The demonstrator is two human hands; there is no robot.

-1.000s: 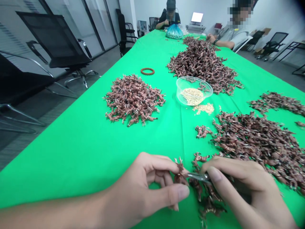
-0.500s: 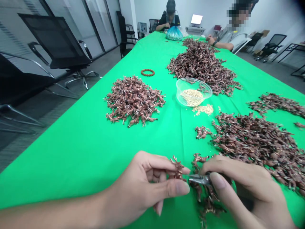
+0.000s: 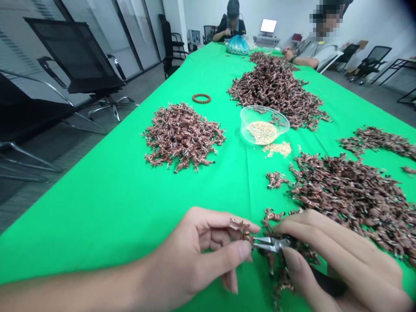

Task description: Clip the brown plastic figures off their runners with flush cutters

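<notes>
Between the thumb and fingers of my left hand (image 3: pixel 208 249) is a small brown deer figurine (image 3: pixel 246 235) with antlers. My right hand (image 3: pixel 338 255) grips needle-nose pliers (image 3: pixel 271 244) with dark handles. Their metal jaws are slightly apart, with the tips right at the figurine; whether they touch it I cannot tell. Several loose deer figurines (image 3: pixel 285 281) lie beneath the pliers, partly hidden by my right hand. A large heap of similar figurines (image 3: pixel 347 190) spreads just beyond that hand.
Ahead on the green tablecloth (image 3: pixel 107 208) are a smaller figurine pile (image 3: pixel 183 138), a clear bowl (image 3: pixel 245 130) of tiny gold pieces, some spilled gold pieces (image 3: pixel 278 149) and a beaded bracelet (image 3: pixel 201 99). Behind them lies another big pile (image 3: pixel 276 86). Two people sit at the far end.
The figurine has turned in my left fingers, its antlers now tipped left. The pliers have moved slightly left to it and their jaws have spread; my right hand's fingers have straightened.
</notes>
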